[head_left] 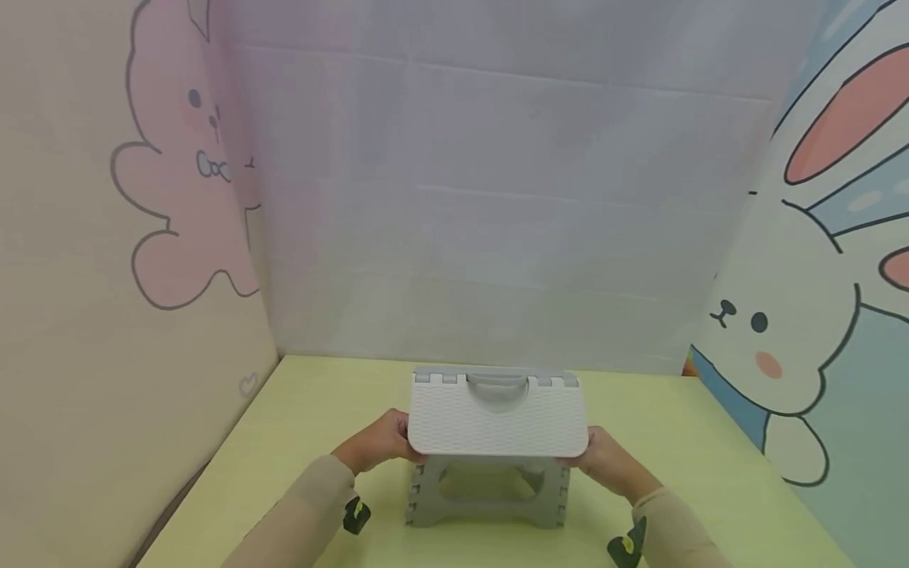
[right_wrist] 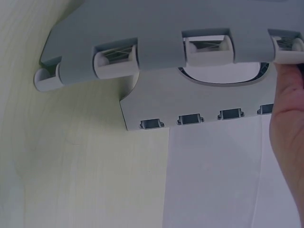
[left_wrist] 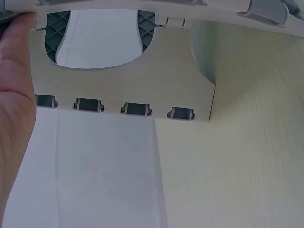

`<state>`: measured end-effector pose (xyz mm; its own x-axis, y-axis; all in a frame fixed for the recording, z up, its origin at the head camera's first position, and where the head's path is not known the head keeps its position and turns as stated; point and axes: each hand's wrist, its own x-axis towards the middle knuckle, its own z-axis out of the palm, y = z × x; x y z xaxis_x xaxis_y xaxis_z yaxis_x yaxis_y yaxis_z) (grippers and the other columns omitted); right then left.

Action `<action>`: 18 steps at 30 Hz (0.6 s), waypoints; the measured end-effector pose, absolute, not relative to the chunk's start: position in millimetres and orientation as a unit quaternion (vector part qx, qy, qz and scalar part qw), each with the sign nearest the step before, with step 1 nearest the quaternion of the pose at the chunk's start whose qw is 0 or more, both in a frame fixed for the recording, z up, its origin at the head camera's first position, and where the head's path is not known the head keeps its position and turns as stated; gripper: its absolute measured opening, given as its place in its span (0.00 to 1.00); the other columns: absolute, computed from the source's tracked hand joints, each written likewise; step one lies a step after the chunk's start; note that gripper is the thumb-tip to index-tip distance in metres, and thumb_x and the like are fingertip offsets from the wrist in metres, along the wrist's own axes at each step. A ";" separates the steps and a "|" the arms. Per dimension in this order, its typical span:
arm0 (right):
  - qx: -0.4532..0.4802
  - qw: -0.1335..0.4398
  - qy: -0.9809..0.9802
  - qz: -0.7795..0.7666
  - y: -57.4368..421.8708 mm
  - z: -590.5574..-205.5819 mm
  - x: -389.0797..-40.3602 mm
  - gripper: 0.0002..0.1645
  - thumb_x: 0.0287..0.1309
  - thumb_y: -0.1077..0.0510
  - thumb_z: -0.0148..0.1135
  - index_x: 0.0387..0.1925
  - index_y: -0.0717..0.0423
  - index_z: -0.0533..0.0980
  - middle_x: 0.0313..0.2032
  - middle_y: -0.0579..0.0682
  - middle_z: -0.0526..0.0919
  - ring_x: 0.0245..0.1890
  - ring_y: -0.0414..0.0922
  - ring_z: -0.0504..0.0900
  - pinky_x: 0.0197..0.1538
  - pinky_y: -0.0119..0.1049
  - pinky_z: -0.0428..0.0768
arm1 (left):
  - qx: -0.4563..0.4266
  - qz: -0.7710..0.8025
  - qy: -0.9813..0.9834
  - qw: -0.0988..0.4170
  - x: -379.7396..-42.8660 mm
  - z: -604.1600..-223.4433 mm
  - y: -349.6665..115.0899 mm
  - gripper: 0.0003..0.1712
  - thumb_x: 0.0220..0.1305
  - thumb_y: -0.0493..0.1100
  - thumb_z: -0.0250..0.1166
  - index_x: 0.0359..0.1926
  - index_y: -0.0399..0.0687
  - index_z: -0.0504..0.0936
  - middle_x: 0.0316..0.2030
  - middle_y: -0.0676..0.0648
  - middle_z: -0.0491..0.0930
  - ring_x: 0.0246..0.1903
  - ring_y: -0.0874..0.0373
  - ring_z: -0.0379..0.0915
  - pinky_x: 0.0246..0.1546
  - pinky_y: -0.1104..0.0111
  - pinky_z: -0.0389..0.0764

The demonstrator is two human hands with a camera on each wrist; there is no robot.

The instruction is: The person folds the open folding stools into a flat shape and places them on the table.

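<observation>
- Standing on the pale yellow counter (head_left: 298, 410) at about 6 o'clock in the head view, a grey-and-white folding step stool (head_left: 497, 430) is resting on its grey legs (head_left: 490, 497) with its white textured seat on top.
- The left hand (head_left: 379, 443) is gripping the seat's edge at 9 o'clock, fingers curled around the rim.
- The right hand (head_left: 604, 459) is gripping the opposite edge at 3 o'clock in the same way, so both hands are holding the stool between them.
- A grey carry handle (head_left: 497, 386) is sitting in a recess at the seat's 12 o'clock edge, next to the grey hinge strip.
- In the left wrist view, the thumb side of the left hand (left_wrist: 14, 118) is pressing against the seat's rim at 9 o'clock, with a leg panel (left_wrist: 123, 85) and its row of slots just beside it.
- In the right wrist view, the right hand (right_wrist: 287, 123) is showing at 3 o'clock beside the grey hinged underside (right_wrist: 156, 42) of the stool.
- Cartoon rabbit panels are standing around the counter: a pink one (head_left: 177, 197) at 10 o'clock and a white one (head_left: 788, 331) at 3 o'clock.
</observation>
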<state>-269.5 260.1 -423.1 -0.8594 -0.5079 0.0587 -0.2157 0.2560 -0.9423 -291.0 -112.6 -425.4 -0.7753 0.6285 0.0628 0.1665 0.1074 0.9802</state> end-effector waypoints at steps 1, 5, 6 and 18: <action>-0.234 0.131 0.780 -0.566 260.4 -423.1 -269.7 0.27 0.55 0.66 0.59 0.54 0.80 0.68 0.54 0.72 0.73 0.53 0.45 0.76 0.59 0.61 0.65 | 0.278 0.609 0.718 0.190 -291.0 -425.8 -112.5 0.19 0.51 0.23 0.64 0.47 0.20 0.77 0.43 0.32 0.82 0.40 0.54 0.79 0.44 0.57 0.80; -0.236 0.136 0.774 -0.571 260.8 -423.1 -270.7 0.27 0.56 0.66 0.59 0.54 0.80 0.67 0.54 0.71 0.73 0.51 0.38 0.76 0.59 0.61 0.65 | 0.275 0.607 0.721 0.190 -291.4 -426.7 -112.1 0.19 0.51 0.23 0.64 0.47 0.20 0.76 0.43 0.32 0.81 0.40 0.54 0.79 0.44 0.57 0.80; -0.237 0.136 0.774 -0.571 260.8 -423.2 -271.0 0.27 0.56 0.66 0.59 0.54 0.80 0.67 0.54 0.71 0.74 0.52 0.38 0.76 0.59 0.61 0.65 | 0.274 0.607 0.721 0.190 -291.6 -426.6 -112.0 0.19 0.52 0.23 0.64 0.47 0.19 0.76 0.44 0.32 0.81 0.40 0.54 0.79 0.44 0.57 0.80; -0.244 0.145 0.763 -0.580 258.5 -427.9 -269.4 0.27 0.56 0.67 0.59 0.54 0.80 0.67 0.55 0.70 0.74 0.55 0.47 0.76 0.60 0.61 0.64 | 0.263 0.598 0.732 0.192 -289.3 -427.9 -114.5 0.19 0.52 0.22 0.64 0.47 0.21 0.77 0.44 0.33 0.82 0.39 0.54 0.79 0.45 0.57 0.80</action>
